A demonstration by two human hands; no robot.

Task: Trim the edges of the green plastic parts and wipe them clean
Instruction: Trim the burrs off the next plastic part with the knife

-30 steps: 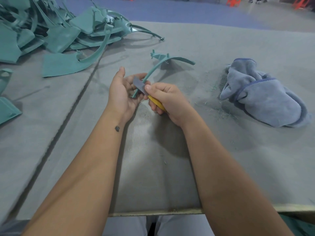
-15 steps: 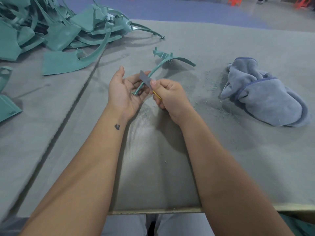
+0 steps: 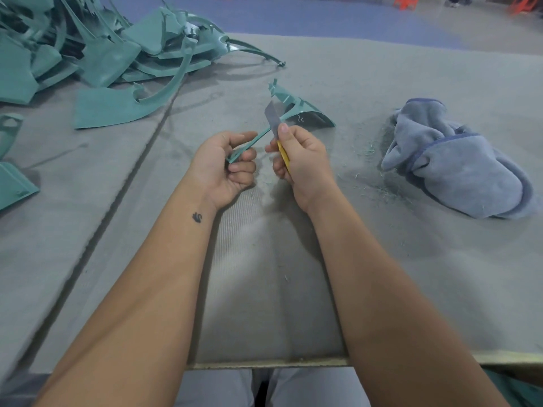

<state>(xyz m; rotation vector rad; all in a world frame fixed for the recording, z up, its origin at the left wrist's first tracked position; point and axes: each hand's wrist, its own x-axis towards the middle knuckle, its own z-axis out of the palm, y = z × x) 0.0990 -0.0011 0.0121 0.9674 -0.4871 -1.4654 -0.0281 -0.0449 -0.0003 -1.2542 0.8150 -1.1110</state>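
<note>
The left hand [image 3: 227, 165] has its fingers curled round the near end of a thin, curved green plastic part [image 3: 289, 110], gripping the narrow strip so that the piece rises away from the palm toward the far right. The part widens at its far end into a fan-shaped section with small tabs sticking up, and that end hangs just above the grey felt-covered table [image 3: 264, 274].

The right hand [image 3: 299, 160] is closed round a yellow-handled knife [image 3: 283, 155], with the thumb laid along the flat grey blade [image 3: 271, 117]. The blade stands nearly upright and meets the strip of the green part just beyond the left hand's fingers; the two hands sit near each other but do not touch.

At the far left of the table lies a large heap of green plastic parts [image 3: 97, 51], flat panels and long curved strips tangled together. Two more green pieces [image 3: 13, 183] lie at the left edge, nearer the person. To the right rests a crumpled blue-grey cloth [image 3: 458, 163], well apart from both hands. Fine green shavings [image 3: 367, 149] are scattered on the felt between the right hand and the cloth. A dark seam [image 3: 123, 183] runs across the table from near left to far centre.
</note>
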